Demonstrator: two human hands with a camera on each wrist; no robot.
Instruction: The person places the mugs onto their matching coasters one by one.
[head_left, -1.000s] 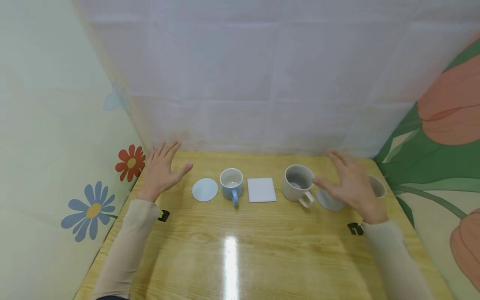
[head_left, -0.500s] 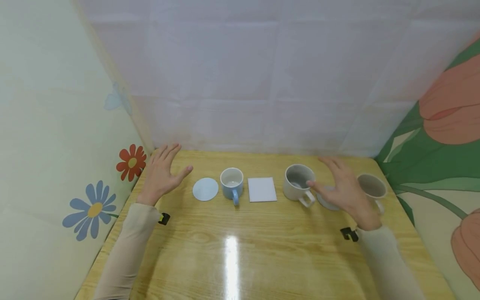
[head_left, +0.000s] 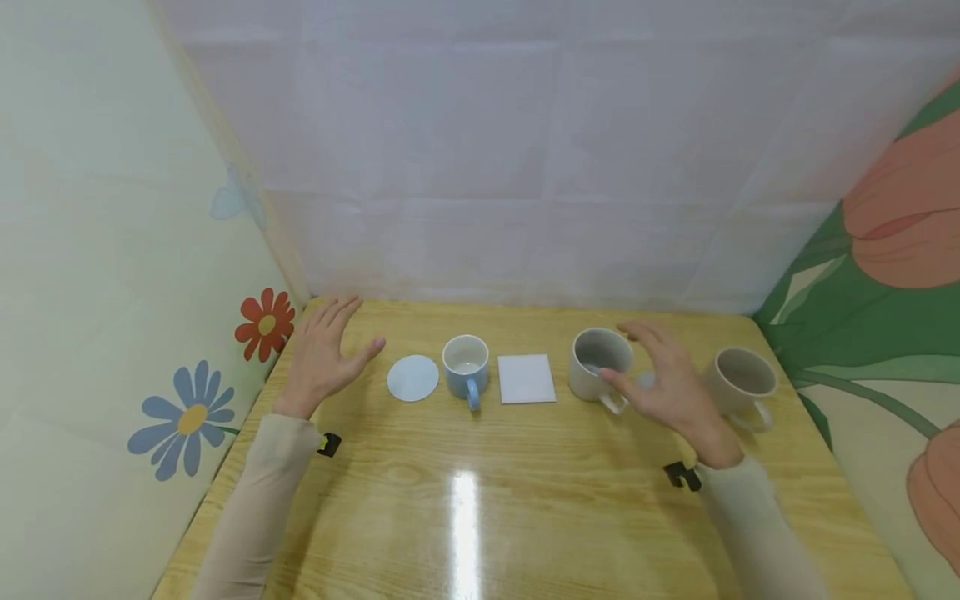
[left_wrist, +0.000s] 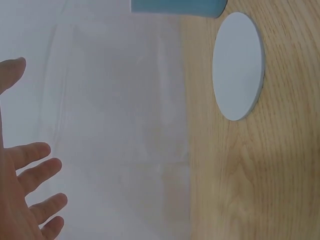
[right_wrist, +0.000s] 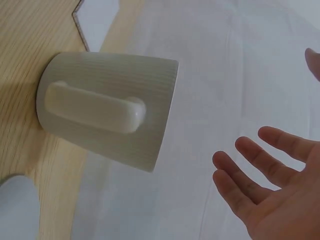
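- A glare streak (head_left: pixel 462 533) is shining on the wooden bench (head_left: pixel 525 500) near its front edge, midway between the two sleeves.
- The right sleeve (head_left: pixel 757 533) is reaching in from the front right corner, the left sleeve (head_left: pixel 255 500) along the left edge; a small black clip is sitting at each wrist.
- The right hand (head_left: pixel 670 385) is hovering right of the middle, fingers spread and relaxed, holding nothing; in the right wrist view its fingers (right_wrist: pixel 250 165) are standing apart.
- Its thumb is pointing at the handle of the grey mug (head_left: pixel 597 363), which is standing upright just left of the hand; whether they are touching cannot be told.
- A grey coaster (head_left: pixel 645 379) is lying under that hand, mostly hidden.
- A beige mug (head_left: pixel 741 380) is standing upright just right of the hand, near the right edge.
- The left hand (head_left: pixel 324 358) is hovering open near the far left corner, fingers spread, gripping nothing.
- A round coaster (head_left: pixel 412 377) is lying flat just right of the left thumb, apart from it.
- A blue mug (head_left: pixel 466 367) is standing just beside that coaster, handle facing the front edge.
- A white square coaster (head_left: pixel 527 378) is lying between the blue mug and the grey mug.
- The white back wall (head_left: pixel 510 167) is rising behind the far edge.
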